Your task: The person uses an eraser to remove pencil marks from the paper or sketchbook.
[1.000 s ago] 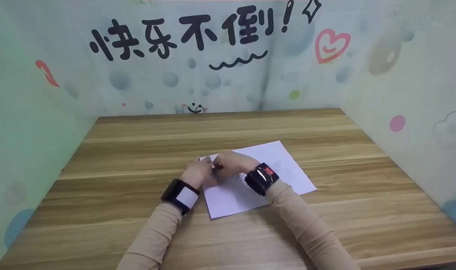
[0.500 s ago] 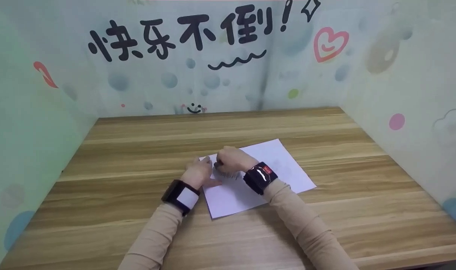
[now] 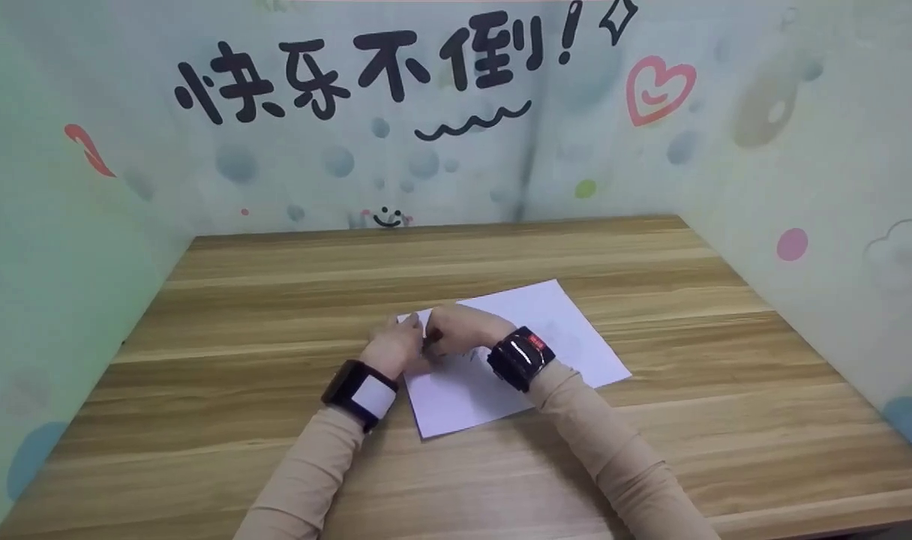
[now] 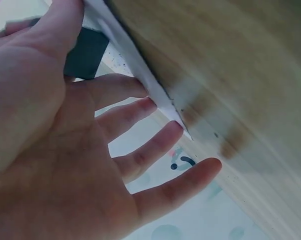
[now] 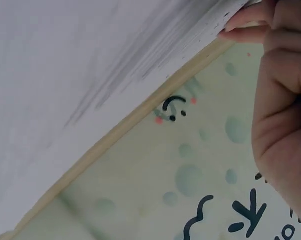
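Observation:
A white sheet of paper (image 3: 478, 401) lies at an angle on the wooden table. Near its far left corner, my left hand (image 3: 392, 349) rests on the edge with fingers spread and nearly straight. My right hand (image 3: 467, 330) grips a dark rectangular eraser (image 4: 86, 55) over the left part of the sheet, close beside the left hand. Dark pencil marks (image 3: 472, 355) show partly from under the right hand. In the right wrist view, grey smudged streaks (image 5: 115, 82) run across the paper, and small dark crumbs lie near its edge.
The wooden table (image 3: 276, 300) stretches around the sheet on every side. Printed cloth walls (image 3: 456, 172) with black characters, bubbles and a pink heart enclose the back and both sides. A few dark crumbs (image 4: 216, 135) lie on the wood beside the paper.
My right hand, with the eraser, shifts slightly away and uncovers a row of short pencil strokes, then comes back down beside the left hand. The left hand and paper stay nearly in place.

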`<state>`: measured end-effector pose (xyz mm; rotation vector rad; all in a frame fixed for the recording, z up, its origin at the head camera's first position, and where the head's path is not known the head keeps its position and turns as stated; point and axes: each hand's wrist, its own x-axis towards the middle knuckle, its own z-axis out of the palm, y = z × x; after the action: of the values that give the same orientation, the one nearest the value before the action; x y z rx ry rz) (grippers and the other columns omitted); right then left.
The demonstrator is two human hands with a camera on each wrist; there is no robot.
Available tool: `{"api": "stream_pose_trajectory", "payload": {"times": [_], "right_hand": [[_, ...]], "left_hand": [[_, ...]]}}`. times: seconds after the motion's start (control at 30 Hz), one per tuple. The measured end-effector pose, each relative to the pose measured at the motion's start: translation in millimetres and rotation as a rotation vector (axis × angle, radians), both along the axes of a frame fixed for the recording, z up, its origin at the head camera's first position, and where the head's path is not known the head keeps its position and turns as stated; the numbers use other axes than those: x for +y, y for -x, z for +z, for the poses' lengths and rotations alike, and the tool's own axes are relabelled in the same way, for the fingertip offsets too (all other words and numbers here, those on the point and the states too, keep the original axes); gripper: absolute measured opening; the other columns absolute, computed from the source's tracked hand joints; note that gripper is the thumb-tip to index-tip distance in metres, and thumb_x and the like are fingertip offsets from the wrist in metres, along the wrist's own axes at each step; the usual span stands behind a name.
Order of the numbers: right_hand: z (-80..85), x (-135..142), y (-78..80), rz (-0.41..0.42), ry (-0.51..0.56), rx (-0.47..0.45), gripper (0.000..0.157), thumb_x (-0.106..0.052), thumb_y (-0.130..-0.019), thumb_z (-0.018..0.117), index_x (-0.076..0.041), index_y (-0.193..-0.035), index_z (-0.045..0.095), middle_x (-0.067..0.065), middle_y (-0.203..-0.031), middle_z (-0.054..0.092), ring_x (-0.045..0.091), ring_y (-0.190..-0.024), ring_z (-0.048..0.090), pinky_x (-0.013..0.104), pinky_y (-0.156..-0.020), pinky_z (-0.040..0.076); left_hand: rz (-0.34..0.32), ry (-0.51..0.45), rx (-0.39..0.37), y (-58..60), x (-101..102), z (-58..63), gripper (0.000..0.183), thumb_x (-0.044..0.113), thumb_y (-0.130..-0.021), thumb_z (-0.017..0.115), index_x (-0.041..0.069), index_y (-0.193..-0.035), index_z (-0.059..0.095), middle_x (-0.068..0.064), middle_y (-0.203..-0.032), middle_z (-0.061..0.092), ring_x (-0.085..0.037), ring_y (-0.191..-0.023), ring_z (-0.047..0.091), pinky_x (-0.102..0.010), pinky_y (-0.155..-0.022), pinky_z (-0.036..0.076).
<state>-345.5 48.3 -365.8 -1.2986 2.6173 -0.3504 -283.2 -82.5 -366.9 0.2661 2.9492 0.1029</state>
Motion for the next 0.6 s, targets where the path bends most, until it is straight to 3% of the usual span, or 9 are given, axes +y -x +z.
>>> {"api": "stream_pose_trajectory", "payload": {"times": [0.17, 0.27, 0.33, 0.4, 0.6], "right_hand": [[-1.4, 0.6, -0.4, -0.195, -0.018, 0.121, 0.021, -0.010, -0.082, 0.067, -0.006, -0.062, 0.060, -0.003, -0.059, 0.047, 0.012, -0.057, 0.042, 0.022, -0.050, 0.032], [-1.4, -2.2, -3.0, -0.148, -0.016, 0.114, 0.024, -0.009, -0.080, 0.066, -0.009, -0.059, 0.053, -0.004, -0.058, 0.044, 0.012, -0.056, 0.042, 0.022, -0.049, 0.032], [-1.4, -2.8, -3.7, -0.100, -0.008, 0.086, 0.021, -0.009, -0.080, 0.065, -0.007, -0.061, 0.057, -0.004, -0.058, 0.046, 0.011, -0.055, 0.043, 0.020, -0.048, 0.033], [-1.7, -1.3, -2.7, -0.111, -0.003, 0.073, 0.019, -0.010, -0.081, 0.065, -0.005, -0.063, 0.060, -0.003, -0.058, 0.048, 0.011, -0.054, 0.044, 0.021, -0.048, 0.034], [-2.3, 15.6, 7.4, -0.388, -0.014, 0.165, 0.028, -0.012, -0.082, 0.063, -0.010, -0.059, 0.048, 0.003, -0.066, 0.049, 0.018, -0.062, 0.045, 0.037, -0.059, 0.046]], "left_hand": [[-0.003, 0.011, -0.004, 0.0, 0.2, 0.1, 0.077, 0.048, -0.082, 0.068, -0.004, -0.136, 0.047, -0.013, -0.145, 0.044, -0.038, -0.129, 0.041, -0.058, -0.097, 0.045], [0.000, 0.003, 0.002, -1.1, -0.1, -0.5, 0.071, 0.043, -0.082, 0.069, -0.004, -0.132, 0.050, -0.013, -0.142, 0.046, -0.038, -0.126, 0.043, -0.058, -0.095, 0.046], [-0.002, -0.004, 0.014, -2.1, 0.1, -0.5, 0.068, 0.040, -0.081, 0.070, -0.004, -0.129, 0.052, -0.013, -0.138, 0.049, -0.037, -0.123, 0.045, -0.058, -0.093, 0.047], [-0.006, -0.008, 0.026, -2.7, 0.3, -0.3, 0.068, 0.040, -0.080, 0.070, -0.005, -0.128, 0.053, -0.013, -0.137, 0.049, -0.037, -0.123, 0.045, -0.058, -0.093, 0.048], [-0.009, -0.024, -0.041, -1.7, 1.5, 1.8, 0.083, 0.049, -0.084, 0.066, -0.007, -0.139, 0.041, -0.016, -0.151, 0.037, -0.041, -0.136, 0.035, -0.057, -0.105, 0.039]]}}
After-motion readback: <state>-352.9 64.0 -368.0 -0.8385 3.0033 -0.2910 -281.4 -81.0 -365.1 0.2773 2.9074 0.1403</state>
